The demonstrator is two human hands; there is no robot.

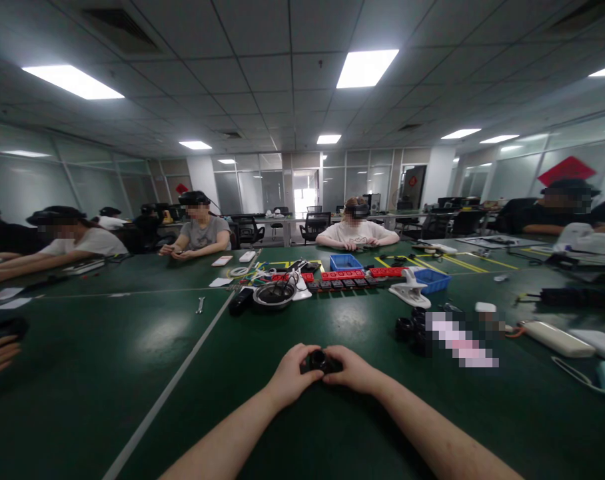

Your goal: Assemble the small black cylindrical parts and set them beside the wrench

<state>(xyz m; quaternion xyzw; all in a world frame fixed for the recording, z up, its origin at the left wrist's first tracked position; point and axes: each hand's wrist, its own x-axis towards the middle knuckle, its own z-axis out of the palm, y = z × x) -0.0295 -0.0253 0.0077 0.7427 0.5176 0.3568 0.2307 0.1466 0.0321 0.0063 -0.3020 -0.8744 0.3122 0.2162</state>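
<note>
A small black round part (pixel 319 361) with a dark opening is held between my two hands, just above the green table (pixel 262 427). From the left, my left hand (pixel 293 375) grips it with fingers and thumb curled round its side. My right hand (pixel 351 368) closes on its right side, thumb near the other thumb. Several black round parts (pixel 407 328) lie to the right, beside a blurred pinkish patch.
Beyond my hands are a round black dish (pixel 274 295), red strips (pixel 342 275), blue trays (pixel 346 262), a white clamp (pixel 411 290) and a wrench (pixel 200 305). Power banks (pixel 557 338) lie right. Another person's hand (pixel 0 357) is at far left; people sit around the table.
</note>
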